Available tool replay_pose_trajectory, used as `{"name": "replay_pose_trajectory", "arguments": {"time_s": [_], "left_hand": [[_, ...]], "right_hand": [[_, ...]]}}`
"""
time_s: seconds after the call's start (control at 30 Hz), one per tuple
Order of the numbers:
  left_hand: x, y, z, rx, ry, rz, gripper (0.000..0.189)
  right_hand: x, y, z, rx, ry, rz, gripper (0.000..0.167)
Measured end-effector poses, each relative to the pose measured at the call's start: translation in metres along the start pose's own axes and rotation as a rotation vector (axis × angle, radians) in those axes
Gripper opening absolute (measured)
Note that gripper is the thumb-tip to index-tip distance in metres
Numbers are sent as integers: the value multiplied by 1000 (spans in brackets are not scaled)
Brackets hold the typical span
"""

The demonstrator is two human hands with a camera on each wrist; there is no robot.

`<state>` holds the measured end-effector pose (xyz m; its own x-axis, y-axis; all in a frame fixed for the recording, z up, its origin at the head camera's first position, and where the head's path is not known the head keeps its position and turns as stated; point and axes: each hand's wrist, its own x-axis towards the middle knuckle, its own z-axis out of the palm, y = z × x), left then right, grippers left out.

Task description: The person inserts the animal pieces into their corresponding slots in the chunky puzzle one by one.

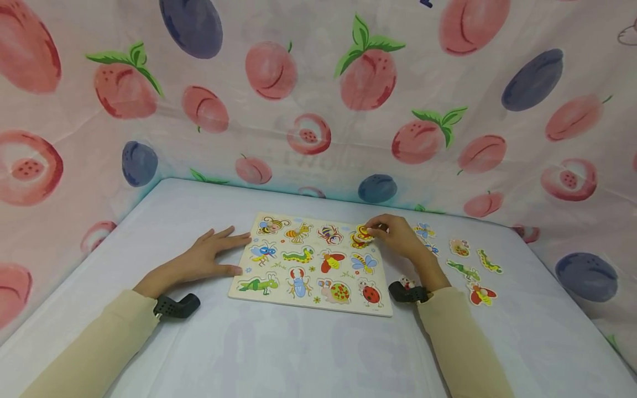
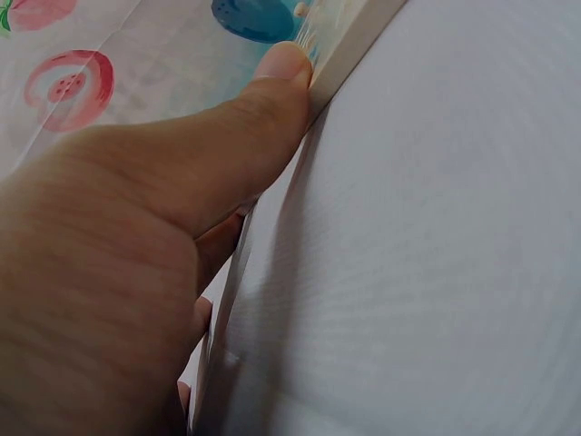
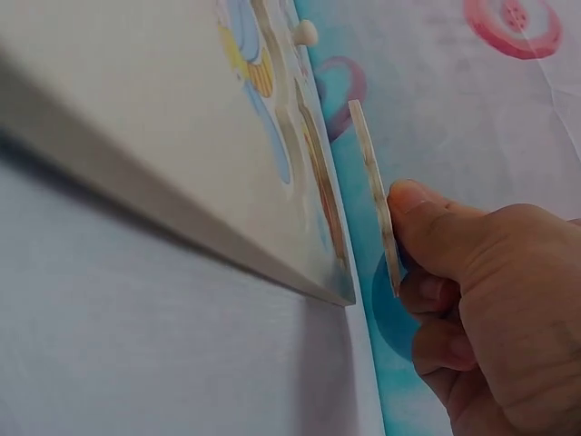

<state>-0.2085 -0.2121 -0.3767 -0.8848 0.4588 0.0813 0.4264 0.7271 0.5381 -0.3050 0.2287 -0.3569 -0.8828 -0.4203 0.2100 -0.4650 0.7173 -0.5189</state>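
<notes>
A pale cloth [image 1: 318, 83] with printed peaches and plums is hanging at the back, and a whitish surface [image 1: 278, 354] is spreading before it. On this surface a wooden board [image 1: 354, 304] is lying flat; I am taking it as the centre of a clock, with twelve pointing to the cloth.

At about two o'clock, the right grip [image 1: 395, 235] is pinching a thin yellow butterfly piece [image 1: 362, 233] between thumb and bent fingers, whose tips are standing apart only by its thickness. The head view is showing this piece above the board's far corner; in the right wrist view it is hanging just beside the board, not touching it.

At nine o'clock, the left grip [image 1: 211, 257] is spreading its fingers wide, clamping nothing, while its thumb is touching the board's edge.

The board is carrying twelve insect shapes in three rows of four. A small knob [image 3: 307, 34] is rising from its far part, but which recesses are holding pieces I cannot surely tell.

Around three o'clock, loose pieces are lying on the surface: a dragonfly [image 1: 424, 231], a snail [image 1: 459, 247], a caterpillar [image 1: 490, 261], a grasshopper [image 1: 463, 270] and a red-winged beetle [image 1: 481, 294].
</notes>
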Motion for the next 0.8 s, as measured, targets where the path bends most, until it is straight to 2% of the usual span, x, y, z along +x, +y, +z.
{"name": "replay_pose_trajectory", "arguments": {"time_s": [0.43, 0.8], "left_hand": [[1, -1, 0, 0, -1, 4, 78], [1, -2, 0, 3, 1, 6, 78]], "right_hand": [[0, -4, 2, 12, -53, -24, 13], [1, -1, 8, 8, -85, 47, 11]]}}
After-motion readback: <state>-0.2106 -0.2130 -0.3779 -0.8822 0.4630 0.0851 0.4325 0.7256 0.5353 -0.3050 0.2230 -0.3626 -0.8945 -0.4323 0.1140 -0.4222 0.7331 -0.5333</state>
